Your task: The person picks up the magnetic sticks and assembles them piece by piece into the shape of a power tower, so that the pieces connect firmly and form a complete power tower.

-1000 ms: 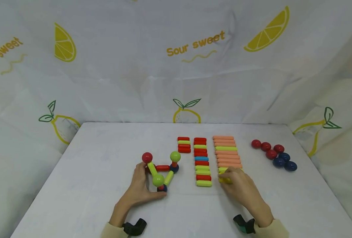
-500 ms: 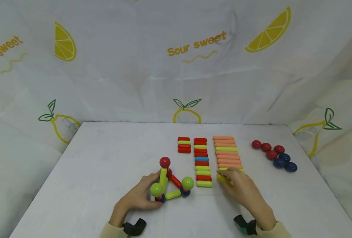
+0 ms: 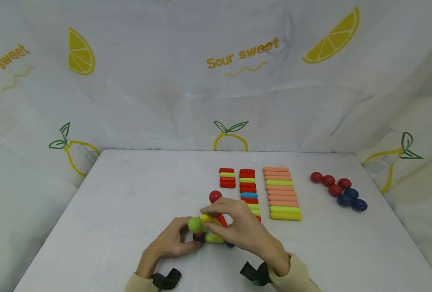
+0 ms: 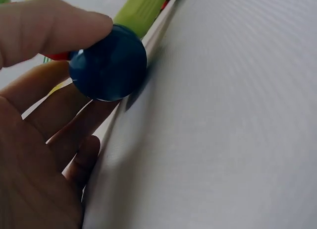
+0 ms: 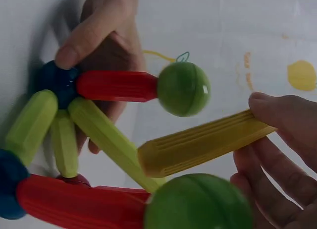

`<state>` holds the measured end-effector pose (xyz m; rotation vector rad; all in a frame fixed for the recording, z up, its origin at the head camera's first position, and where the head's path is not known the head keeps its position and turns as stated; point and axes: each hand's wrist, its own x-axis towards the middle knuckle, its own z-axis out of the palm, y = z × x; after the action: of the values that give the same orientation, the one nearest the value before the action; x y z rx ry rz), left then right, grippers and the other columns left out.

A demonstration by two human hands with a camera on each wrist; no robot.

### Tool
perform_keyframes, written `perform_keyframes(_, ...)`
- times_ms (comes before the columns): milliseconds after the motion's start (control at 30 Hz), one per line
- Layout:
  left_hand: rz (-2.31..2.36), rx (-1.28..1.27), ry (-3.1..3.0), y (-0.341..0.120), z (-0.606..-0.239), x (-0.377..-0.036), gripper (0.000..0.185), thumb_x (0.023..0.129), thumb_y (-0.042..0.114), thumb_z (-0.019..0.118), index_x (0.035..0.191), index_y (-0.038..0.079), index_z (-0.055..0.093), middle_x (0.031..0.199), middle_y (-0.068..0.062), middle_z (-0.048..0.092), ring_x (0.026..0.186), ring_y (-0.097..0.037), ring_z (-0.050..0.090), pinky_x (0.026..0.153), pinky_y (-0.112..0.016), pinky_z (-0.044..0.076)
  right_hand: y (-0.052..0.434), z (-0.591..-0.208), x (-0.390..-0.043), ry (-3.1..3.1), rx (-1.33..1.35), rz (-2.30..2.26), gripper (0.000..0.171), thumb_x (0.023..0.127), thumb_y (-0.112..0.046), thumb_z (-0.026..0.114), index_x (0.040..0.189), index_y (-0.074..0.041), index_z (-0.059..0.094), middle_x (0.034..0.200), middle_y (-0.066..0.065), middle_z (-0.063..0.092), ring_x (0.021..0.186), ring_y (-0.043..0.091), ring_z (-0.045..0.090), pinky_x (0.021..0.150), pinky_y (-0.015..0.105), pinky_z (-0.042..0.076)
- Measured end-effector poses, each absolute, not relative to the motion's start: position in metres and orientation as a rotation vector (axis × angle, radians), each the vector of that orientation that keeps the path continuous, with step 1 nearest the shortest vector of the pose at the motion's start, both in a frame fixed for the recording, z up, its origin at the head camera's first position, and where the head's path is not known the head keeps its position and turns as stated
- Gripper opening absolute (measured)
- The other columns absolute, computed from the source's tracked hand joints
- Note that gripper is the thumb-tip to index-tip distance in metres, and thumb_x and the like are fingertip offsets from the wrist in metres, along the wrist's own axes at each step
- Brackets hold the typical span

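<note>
A toy frame of balls and sticks (image 3: 216, 221) stands on the white table (image 3: 135, 190), topped by a red ball (image 3: 215, 196) and a green ball (image 3: 195, 224). My left hand (image 3: 192, 240) steadies it, with the thumb (image 4: 54, 26) and fingers pinching a dark blue corner ball (image 4: 108, 63). My right hand (image 3: 216, 215) pinches a yellow stick (image 3: 210, 219) by one end. Its free end (image 5: 148, 159) hangs just below the green ball (image 5: 183, 88), which sits at the end of a red stick (image 5: 116, 85). Whether the stick touches the frame is unclear.
Behind the frame lie three columns of sticks: short red and green ones (image 3: 227, 178), a mixed column (image 3: 248, 184), and long orange ones ending in a green and a yellow stick (image 3: 285, 213). Red and dark blue balls (image 3: 338, 190) cluster at the right. A lemon-print cloth (image 3: 238, 61) hangs behind.
My left hand slid and turned the frame to the right. My right hand took a yellow stick from the end of the long column and carried it left to the frame.
</note>
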<state>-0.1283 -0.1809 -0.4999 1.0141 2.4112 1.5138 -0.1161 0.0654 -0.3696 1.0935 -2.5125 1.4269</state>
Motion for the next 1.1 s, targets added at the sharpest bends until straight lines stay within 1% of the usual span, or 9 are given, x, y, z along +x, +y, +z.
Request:
perform_keyframes(67,1.523,0.979,2.429,-0.181,-0.500,-0.128,0.036,0.083,0.011,0.078,0.117,0.018,0.071,0.102,0.002,0.075,0.098,-0.002,0.063,0.099,-0.027,0.052,0.063,-0.376,-0.118,-2.608,1.100,1.389,0.027,0.085,-0.009,0.082,0.111,-0.008,0.077,0.099,0.000,0.077,0.085,0.005,0.066,0.078,0.024,0.059)
perform_keyframes(200,1.534,0.937,2.438,-0.181,-0.500,-0.128,0.037,0.083,0.011,0.079,0.119,0.019,0.071,0.105,0.002,0.076,0.103,-0.004,0.066,0.101,-0.028,0.053,0.063,-0.383,-0.120,-2.719,1.109,1.351,0.026,0.084,-0.006,0.082,0.110,-0.007,0.078,0.097,0.002,0.077,0.083,0.005,0.065,0.074,0.025,0.059)
perform_keyframes(400,1.550,0.928,2.433,-0.180,-0.499,-0.127,0.038,0.083,0.011,0.080,0.119,0.017,0.072,0.107,0.001,0.077,0.105,-0.005,0.068,0.102,-0.029,0.053,0.061,-0.389,-0.120,-2.825,1.092,1.325,0.027,0.084,-0.007,0.082,0.111,-0.007,0.079,0.097,0.003,0.077,0.082,0.003,0.064,0.073,0.023,0.059)
perform_keyframes(633,1.563,0.922,2.424,-0.180,-0.501,-0.128,0.039,0.083,0.012,0.080,0.120,0.017,0.071,0.112,-0.001,0.077,0.109,-0.007,0.069,0.103,-0.030,0.053,0.057,-0.395,-0.118,-2.896,1.010,1.214,0.029,0.084,-0.010,0.083,0.113,-0.009,0.079,0.103,0.003,0.079,0.086,0.011,0.068,0.073,0.018,0.054)
perform_keyframes(767,1.597,0.929,2.431,-0.180,-0.501,-0.128,0.053,0.083,0.013,0.080,0.134,0.013,0.066,0.126,-0.004,0.074,0.120,-0.007,0.066,0.108,-0.029,0.050,0.056,-0.395,-0.117,-2.899,0.989,1.145,0.029,0.083,-0.012,0.084,0.112,-0.011,0.079,0.102,0.002,0.079,0.085,0.011,0.067,0.070,0.016,0.051)
perform_keyframes(867,1.742,0.952,2.457,-0.180,-0.498,-0.128,0.063,0.080,0.008,0.082,0.140,0.006,0.060,0.129,-0.011,0.072,0.119,-0.006,0.064,0.099,-0.027,0.052,0.055,-0.396,-0.116,-2.895,0.978,1.113,0.029,0.083,-0.013,0.085,0.111,-0.011,0.080,0.100,0.002,0.079,0.083,0.010,0.066,0.069,0.016,0.050)
perform_keyframes(933,1.896,0.995,2.461,-0.179,-0.494,-0.127,0.058,0.077,0.000,0.081,0.132,0.002,0.063,0.120,-0.012,0.073,0.107,-0.006,0.064,0.084,-0.029,0.051,0.054,-0.396,-0.115,-2.895,0.972,1.108,0.029,0.082,-0.014,0.085,0.110,-0.011,0.080,0.099,0.001,0.079,0.083,0.010,0.066,0.069,0.016,0.050)
perform_keyframes(1000,2.050,1.055,2.422,-0.178,-0.490,-0.127,0.051,0.073,-0.009,0.080,0.121,0.000,0.068,0.110,-0.008,0.075,0.094,-0.008,0.062,0.072,-0.035,0.047,0.053,-0.397,-0.115,-2.896,0.970,1.106,0.028,0.082,-0.014,0.086,0.109,-0.010,0.080,0.098,0.002,0.079,0.084,0.012,0.067,0.071,0.016,0.052)
perform_keyframes(1100,2.159,1.152,2.354,-0.175,-0.483,-0.126,0.048,0.070,-0.017,0.078,0.112,0.005,0.073,0.101,0.001,0.076,0.083,-0.010,0.059,0.067,-0.038,0.043,0.053,-0.396,-0.115,-2.902,0.972,1.100,0.026,0.082,-0.014,0.086,0.107,-0.009,0.080,0.097,0.002,0.078,0.085,0.013,0.069,0.073,0.018,0.054)
